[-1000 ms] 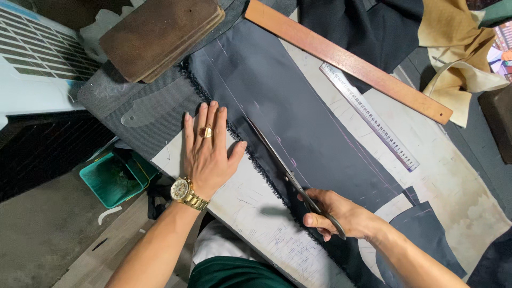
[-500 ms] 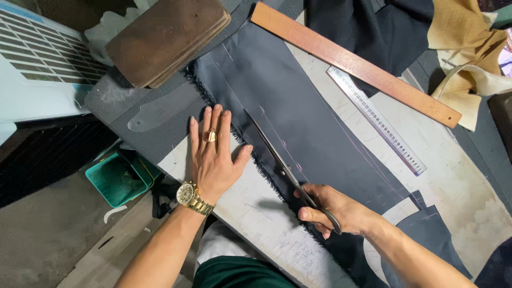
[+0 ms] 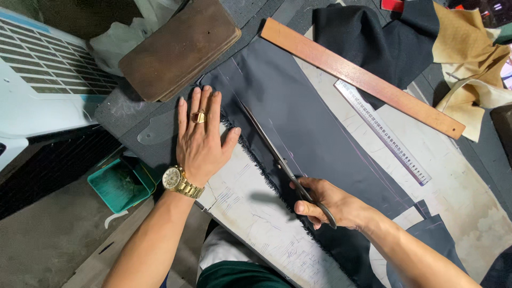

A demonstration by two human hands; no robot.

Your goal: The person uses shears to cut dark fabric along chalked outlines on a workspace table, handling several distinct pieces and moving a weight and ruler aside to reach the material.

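Observation:
A long piece of dark navy cloth [image 3: 314, 117] lies flat on the worktable [image 3: 464, 202], marked with faint chalk lines. My right hand [image 3: 328, 202] grips the handles of long metal scissors [image 3: 272, 149], whose blades run up along the cloth's frayed left edge. My left hand [image 3: 200, 138], with a gold ring and gold wristwatch, lies flat with fingers spread, pressing on the cloth's left edge just beside the blades.
A long wooden straightedge [image 3: 362, 74] and a clear ruler [image 3: 381, 130] lie to the right of the cloth. A brown leather-like block [image 3: 178, 48] sits at the upper left. Tan and dark fabric [image 3: 464, 48] is piled at the upper right. A teal bin [image 3: 117, 184] stands below the table edge.
The scissors have advanced further up along the cloth's left edge, and my left hand has slid up the cloth ahead of them.

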